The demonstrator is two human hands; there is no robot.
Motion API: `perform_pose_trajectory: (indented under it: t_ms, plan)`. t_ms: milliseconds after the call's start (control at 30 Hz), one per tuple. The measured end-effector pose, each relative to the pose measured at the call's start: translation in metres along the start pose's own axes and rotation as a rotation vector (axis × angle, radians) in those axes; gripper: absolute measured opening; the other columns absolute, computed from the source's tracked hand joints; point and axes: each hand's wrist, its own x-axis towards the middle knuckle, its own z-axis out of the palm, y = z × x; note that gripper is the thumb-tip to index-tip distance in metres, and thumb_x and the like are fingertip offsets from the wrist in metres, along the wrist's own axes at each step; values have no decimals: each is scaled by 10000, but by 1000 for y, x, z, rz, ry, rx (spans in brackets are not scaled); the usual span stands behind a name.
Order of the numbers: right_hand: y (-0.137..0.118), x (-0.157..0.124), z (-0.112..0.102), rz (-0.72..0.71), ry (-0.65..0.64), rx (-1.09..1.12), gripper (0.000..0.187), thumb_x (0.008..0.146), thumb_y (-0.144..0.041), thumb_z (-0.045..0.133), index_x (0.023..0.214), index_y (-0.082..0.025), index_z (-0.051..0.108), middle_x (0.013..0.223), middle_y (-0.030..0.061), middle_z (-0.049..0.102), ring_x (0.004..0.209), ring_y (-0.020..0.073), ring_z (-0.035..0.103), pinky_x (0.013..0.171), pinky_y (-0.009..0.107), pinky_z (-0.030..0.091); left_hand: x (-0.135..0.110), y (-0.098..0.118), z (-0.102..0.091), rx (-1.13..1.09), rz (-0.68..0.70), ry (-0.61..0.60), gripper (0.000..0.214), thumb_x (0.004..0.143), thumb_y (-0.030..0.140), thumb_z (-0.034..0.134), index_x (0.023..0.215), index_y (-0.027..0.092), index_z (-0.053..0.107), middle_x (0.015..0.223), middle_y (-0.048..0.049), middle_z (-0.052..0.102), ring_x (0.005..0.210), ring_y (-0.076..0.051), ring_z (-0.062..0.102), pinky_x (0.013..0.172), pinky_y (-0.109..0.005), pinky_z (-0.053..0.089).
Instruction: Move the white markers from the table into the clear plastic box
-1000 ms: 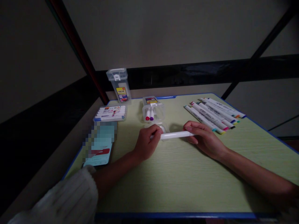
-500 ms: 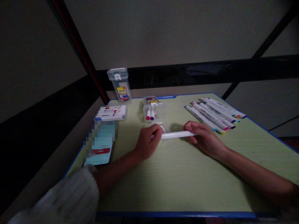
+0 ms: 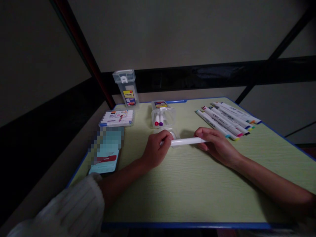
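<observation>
Relative to the earlier frame, the hold is unchanged: the left hand (image 3: 157, 149) and the right hand (image 3: 217, 144) keep the same grip, and only the framing differs, with the tabletop items sitting marginally higher in the picture. The white marker (image 3: 186, 141) is located at the centre of the frame, above the table (image 3: 185, 191), and spans the gap between both hands. Its exposed barrel is straight, smooth, glossy and plain white, lies nearly horizontal with the right end slightly raised, and shows a thin line near the right fingers; both ends are largely covered by the hands. Left hand: curled, pinching the left end between thumb and fingers. Right hand: fingers loosely bent, pinching the right end. A clear lid (image 3: 175, 134) is partly visible directly behind the left hand. Beyond it, at upper centre, an open clear box (image 3: 170, 121) lies on its side and contains two markers (image 3: 159, 119), one red-ended and one purple-ended. A group of white markers with coloured ends (image 3: 223, 121) lies side by side at the right of the frame.
</observation>
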Motion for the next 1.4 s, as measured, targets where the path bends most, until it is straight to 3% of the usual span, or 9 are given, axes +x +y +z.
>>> perform_pose_trajectory:
  t_ms: [867, 1133, 1400]
  plan:
    - [1, 0, -3, 1, -18, -65, 172, 703, -285, 565, 573, -181, 526, 386, -43, 397, 405, 89, 300, 435, 282, 153, 0, 1, 0, 3, 17, -1, 198, 792, 147, 417, 608, 167, 489, 439, 75, 394, 431, -67, 386, 471, -201, 297]
    - [2, 0, -2, -7, 6, -106, 289, 772, -385, 551, 582, -168, 541, 331, -63, 341, 365, 72, 241, 419, 284, 115, 1, 1, 0, -6, 8, -1, 200, 789, 153, 417, 602, 167, 484, 439, 73, 396, 436, -69, 390, 473, -199, 301]
    - [3, 0, -4, -7, -10, -108, 305, 767, -364, 576, 545, -168, 500, 338, -64, 351, 366, 61, 246, 418, 286, 109, 0, 0, -1, 2, 17, -3, 199, 790, 154, 416, 604, 166, 485, 444, 73, 395, 437, -68, 391, 476, -200, 302]
